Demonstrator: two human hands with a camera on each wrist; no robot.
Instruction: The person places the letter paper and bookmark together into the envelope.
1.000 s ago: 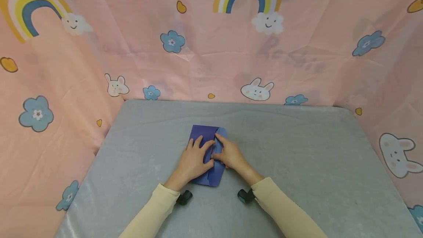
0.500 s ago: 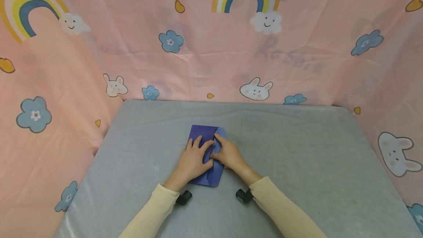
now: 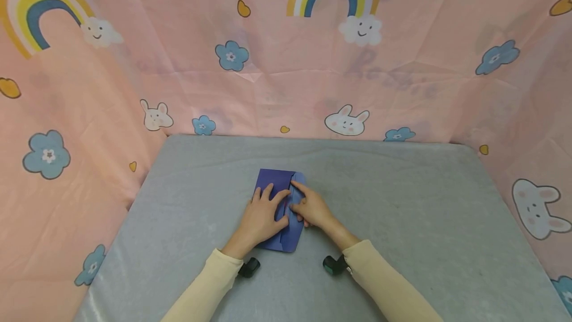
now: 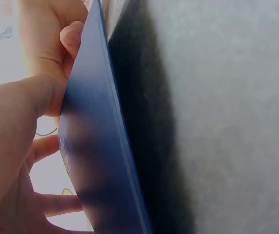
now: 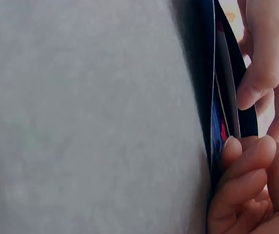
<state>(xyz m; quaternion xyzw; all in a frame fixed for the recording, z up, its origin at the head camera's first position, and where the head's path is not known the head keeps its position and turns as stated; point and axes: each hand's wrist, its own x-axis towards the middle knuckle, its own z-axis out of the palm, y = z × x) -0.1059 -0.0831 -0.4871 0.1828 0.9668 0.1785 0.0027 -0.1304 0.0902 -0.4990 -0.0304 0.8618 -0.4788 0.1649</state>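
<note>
A blue paper envelope (image 3: 275, 177) lies on the grey cloth, its lighter flap (image 3: 293, 235) folded out along the right side. My left hand (image 3: 260, 216) rests on the envelope with fingers spread over its left part and the thumb near the pocket's edge. At the flap, my right hand (image 3: 314, 211) has the index finger stretched along the pocket's edge, while its thumb and other fingers curl at the flap. In the right wrist view the envelope (image 5: 249, 119) gapes slightly, with a bit of red (image 5: 223, 130) inside. The left wrist view shows the envelope's near edge (image 4: 100, 122) raised above its shadow.
Grey cloth (image 3: 402, 212) covers the table around the envelope. A pink curtain (image 3: 277, 83) printed with rainbows, rabbits and flowers hangs behind and at both sides. Small black devices (image 3: 249, 267) sit at the wrists.
My right hand has shifted slightly right, and its thumb has drawn back from the pocket's edge onto the flap. The left hand and the envelope have stayed in place.
</note>
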